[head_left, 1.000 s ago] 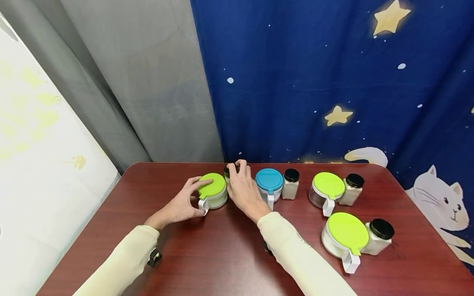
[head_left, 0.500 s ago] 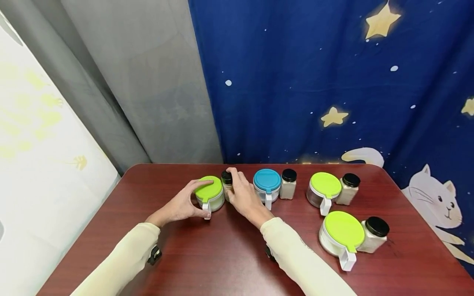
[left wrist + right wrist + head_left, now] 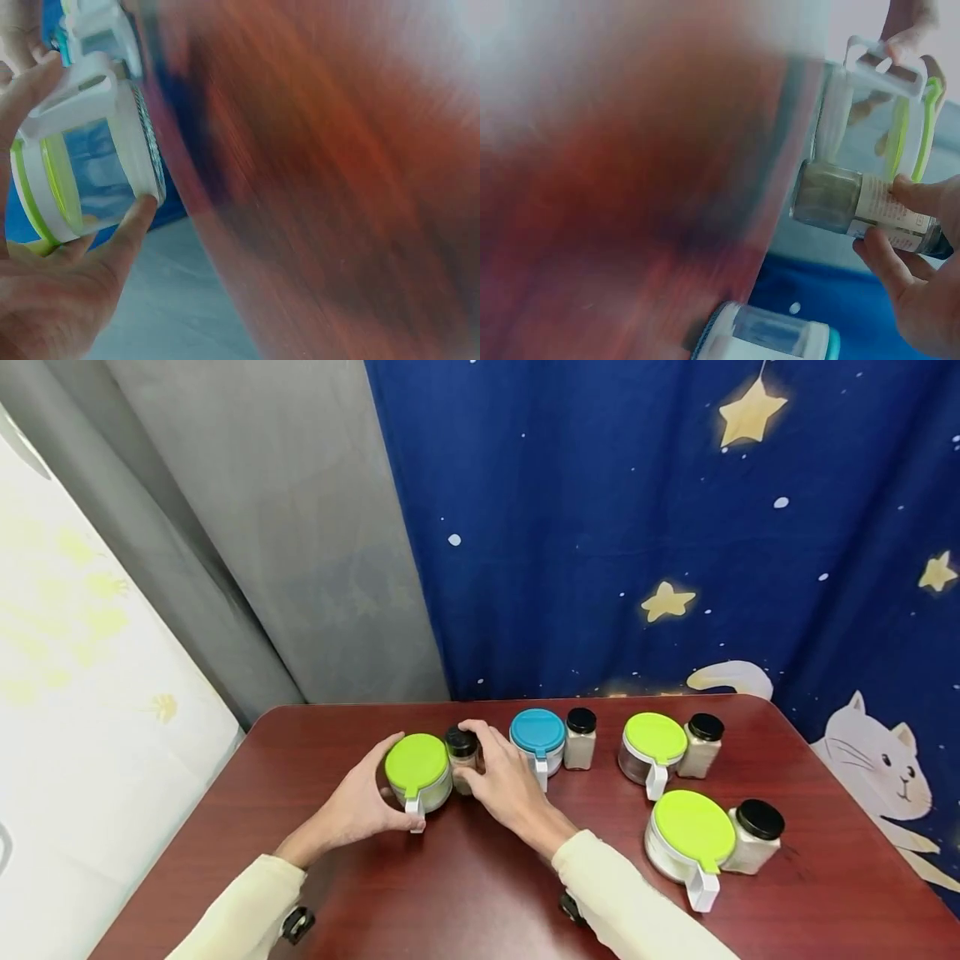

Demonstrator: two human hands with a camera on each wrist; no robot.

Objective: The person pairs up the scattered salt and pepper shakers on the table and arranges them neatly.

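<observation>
My left hand (image 3: 358, 810) grips a round glass seasoning jar (image 3: 417, 768) with a lime-green lid and a white handle. Its thumb lies at the handle, while the other fingers reach round the far side. In the left wrist view, a fingertip touches the base of this clear jar (image 3: 97, 169). Right beside it stands a small black-capped spice bottle (image 3: 461, 743), which my right hand (image 3: 510, 781) holds between thumb and fingers. The right wrist view shows the bottle's printed label and greyish contents (image 3: 829, 196). Both containers are upright, side by side.
A blue-lidded jar (image 3: 537, 732) and a black-capped bottle (image 3: 580, 742) stand just right of my right hand. Farther right are two more green-lidded jars, one behind (image 3: 655, 739) and one nearer (image 3: 692, 831), each beside a black-capped bottle. The brown table (image 3: 465, 893) ends at a curtain.
The green-lidded jar and the spice bottle have come nearer to me, along with both hands. My left index finger has slid off the lid's top to the jar's side.
</observation>
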